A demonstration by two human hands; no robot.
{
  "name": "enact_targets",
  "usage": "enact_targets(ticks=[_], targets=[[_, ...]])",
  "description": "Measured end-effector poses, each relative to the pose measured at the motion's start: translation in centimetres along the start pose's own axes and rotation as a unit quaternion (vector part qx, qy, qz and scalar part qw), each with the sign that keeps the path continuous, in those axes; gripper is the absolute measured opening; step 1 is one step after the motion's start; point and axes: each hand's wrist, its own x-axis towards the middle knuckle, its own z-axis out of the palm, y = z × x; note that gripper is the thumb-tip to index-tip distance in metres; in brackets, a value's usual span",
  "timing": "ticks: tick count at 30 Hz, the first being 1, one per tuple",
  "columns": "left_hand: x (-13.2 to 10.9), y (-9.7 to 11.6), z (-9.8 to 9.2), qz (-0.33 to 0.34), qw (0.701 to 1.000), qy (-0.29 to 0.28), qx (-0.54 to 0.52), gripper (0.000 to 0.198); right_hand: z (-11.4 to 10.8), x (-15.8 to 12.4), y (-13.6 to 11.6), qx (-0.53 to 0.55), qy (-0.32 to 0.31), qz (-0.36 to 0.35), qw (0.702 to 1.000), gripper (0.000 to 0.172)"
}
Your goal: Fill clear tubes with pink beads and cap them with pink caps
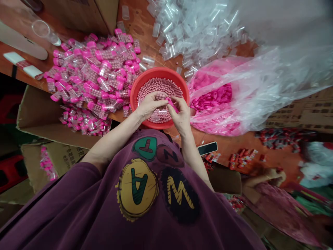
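A red basin [133, 91] of small pink beads [161, 83] stands in front of me at the table edge. Above it, my left hand [151, 105] closes around a small clear bottle [161, 96] with pink beads inside, mostly covered by my fingers. My right hand [181, 113] pinches a bright pink cap [172, 103] at the bottle's end. Whether the cap is seated cannot be made out. Just right of the basin lies a clear plastic bag [249, 80] with many pink caps [212, 97] in it.
Left of the basin is a heap of pink-capped bottles [93, 69], some in a cardboard box [39, 111] below the edge. Empty clear bottles [192, 31] are piled at the back. A phone [207, 148] lies on the right; beyond it is another person's hand [275, 175] near small red items.
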Motion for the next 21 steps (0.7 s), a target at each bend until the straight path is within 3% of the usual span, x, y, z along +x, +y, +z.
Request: enact_targets(ticks=[3,8,11,21], targets=[[-0.5,0.3,-0.1,-0.015,1.000,-0.022,0.008,0.035,-0.4,0.3,-0.2,-0.010,0.009,-0.013,1.000,0.029],[-0.7,1.2,-0.6,-0.073,0.995,-0.074,-0.003,0.024,-1.1,1.2,-0.4,0.059,0.047,0.022,0.997,0.035],[-0.6,1.3,-0.5,-0.087,0.994,-0.071,0.006,0.033,-0.9,1.9,-1.2,0.054,0.027,0.002,0.998,0.035],[-1.0,1.2,-0.5,-0.110,0.991,-0.076,0.026,0.028,-1.1,2.3,-2.1,-0.010,-0.063,-0.047,0.997,0.024]])
